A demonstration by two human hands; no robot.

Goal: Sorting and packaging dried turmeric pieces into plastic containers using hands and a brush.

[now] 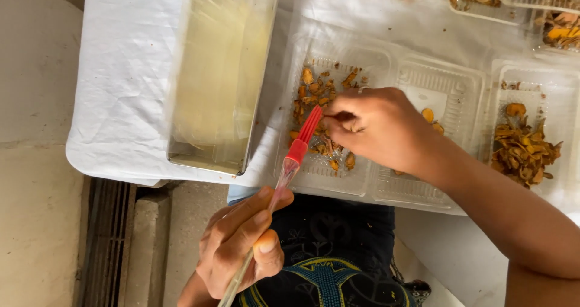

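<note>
Brush (294, 153): red bristles, clear handle | left hand (241, 246) gripping it | right hand (377, 126) pinching orange pieces (314, 92)

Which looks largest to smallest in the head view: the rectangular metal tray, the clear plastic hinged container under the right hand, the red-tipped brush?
1. Rectangular metal tray.
2. Clear plastic hinged container: it looks nearly as large, so this order is unsure.
3. Red-tipped brush, held in the left hand; clearly the smallest.
</note>
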